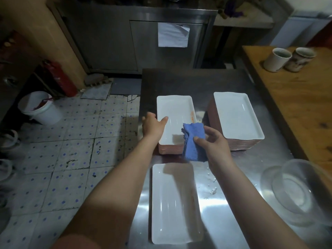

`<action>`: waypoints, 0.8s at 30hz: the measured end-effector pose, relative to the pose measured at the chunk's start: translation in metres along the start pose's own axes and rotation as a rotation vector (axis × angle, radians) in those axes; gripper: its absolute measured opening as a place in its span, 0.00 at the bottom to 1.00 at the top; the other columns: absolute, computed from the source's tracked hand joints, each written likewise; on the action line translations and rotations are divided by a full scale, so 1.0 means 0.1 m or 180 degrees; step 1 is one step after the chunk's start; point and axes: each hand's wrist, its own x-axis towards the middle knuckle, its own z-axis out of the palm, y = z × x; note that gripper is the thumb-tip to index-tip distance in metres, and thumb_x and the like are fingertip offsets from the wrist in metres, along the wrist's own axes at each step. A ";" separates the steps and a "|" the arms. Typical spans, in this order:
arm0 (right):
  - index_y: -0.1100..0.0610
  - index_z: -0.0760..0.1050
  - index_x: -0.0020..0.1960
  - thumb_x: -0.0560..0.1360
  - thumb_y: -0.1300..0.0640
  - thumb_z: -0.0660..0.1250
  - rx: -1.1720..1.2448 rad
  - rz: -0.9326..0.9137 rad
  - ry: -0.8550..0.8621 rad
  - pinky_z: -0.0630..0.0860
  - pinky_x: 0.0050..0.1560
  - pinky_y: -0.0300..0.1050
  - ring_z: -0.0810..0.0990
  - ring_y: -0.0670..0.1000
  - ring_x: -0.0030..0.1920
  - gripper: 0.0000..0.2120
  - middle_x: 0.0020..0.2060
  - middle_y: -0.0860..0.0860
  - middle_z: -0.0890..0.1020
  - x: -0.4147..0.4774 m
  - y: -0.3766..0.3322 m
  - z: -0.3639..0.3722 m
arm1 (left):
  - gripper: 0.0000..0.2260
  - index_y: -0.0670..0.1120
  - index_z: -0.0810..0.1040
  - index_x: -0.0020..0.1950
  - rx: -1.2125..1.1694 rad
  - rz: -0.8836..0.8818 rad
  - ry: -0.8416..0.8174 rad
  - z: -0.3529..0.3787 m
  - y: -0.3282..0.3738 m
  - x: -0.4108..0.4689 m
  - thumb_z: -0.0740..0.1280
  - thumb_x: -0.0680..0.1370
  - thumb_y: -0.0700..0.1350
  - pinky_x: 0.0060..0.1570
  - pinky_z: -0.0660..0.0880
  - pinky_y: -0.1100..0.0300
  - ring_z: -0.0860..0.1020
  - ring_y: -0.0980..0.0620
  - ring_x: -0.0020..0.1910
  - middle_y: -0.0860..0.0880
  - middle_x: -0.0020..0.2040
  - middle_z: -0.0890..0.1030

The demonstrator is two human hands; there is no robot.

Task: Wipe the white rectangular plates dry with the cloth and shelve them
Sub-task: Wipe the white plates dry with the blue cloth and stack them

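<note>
Though wet (droplets (212, 190)), steel table (224, 212), plates (237, 114).

Glossy white plates (175, 112), a nubbly blue cloth (195, 141), brushed steel table (224, 203), matt wooden counter (294, 105).

Dim kitchen, light from above, bright glare streaks on the steel bench (212, 227), a shadow across the near plate (172, 212), soft blur throughout, wide-angle bending at edges, corners dark, murky.

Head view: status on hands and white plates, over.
Left hand grips top white rectangular plate of left stack. Right hand holds folded blue cloth over its near corner. Nothing blocking.
</note>
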 end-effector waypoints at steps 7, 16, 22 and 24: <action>0.57 0.73 0.63 0.73 0.68 0.69 0.0002 0.0070 0.0102 0.77 0.44 0.42 0.81 0.49 0.46 0.21 0.47 0.48 0.81 0.08 -0.01 -0.02 | 0.11 0.39 0.76 0.54 0.0232 0.0160 0.0133 0.04 -0.10 0.08 0.65 0.78 0.46 0.43 0.70 0.58 0.77 0.42 0.51 0.41 0.56 0.77; 0.57 0.74 0.61 0.73 0.69 0.68 0.0057 -0.0012 0.0183 0.76 0.44 0.44 0.81 0.53 0.49 0.18 0.53 0.51 0.82 0.05 -0.21 -0.07 | 0.07 0.42 0.70 0.50 -0.0036 0.0238 0.0011 -0.17 0.12 -0.01 0.58 0.81 0.45 0.37 0.67 0.59 0.73 0.47 0.41 0.45 0.44 0.74; 0.53 0.73 0.57 0.74 0.67 0.68 0.0110 -0.0222 0.0078 0.76 0.38 0.42 0.81 0.47 0.45 0.15 0.46 0.46 0.82 -0.13 -0.56 -0.13 | 0.06 0.43 0.69 0.48 -0.0610 0.0155 -0.0220 -0.35 0.30 -0.26 0.58 0.80 0.45 0.42 0.73 0.53 0.75 0.44 0.44 0.43 0.45 0.75; 0.51 0.74 0.55 0.74 0.66 0.68 0.0128 -0.0310 -0.0048 0.79 0.44 0.48 0.82 0.48 0.46 0.14 0.45 0.44 0.82 -0.22 -0.69 -0.13 | 0.05 0.45 0.69 0.49 -0.0826 0.0142 -0.0304 -0.41 0.40 -0.42 0.59 0.80 0.46 0.48 0.76 0.47 0.77 0.42 0.48 0.41 0.49 0.77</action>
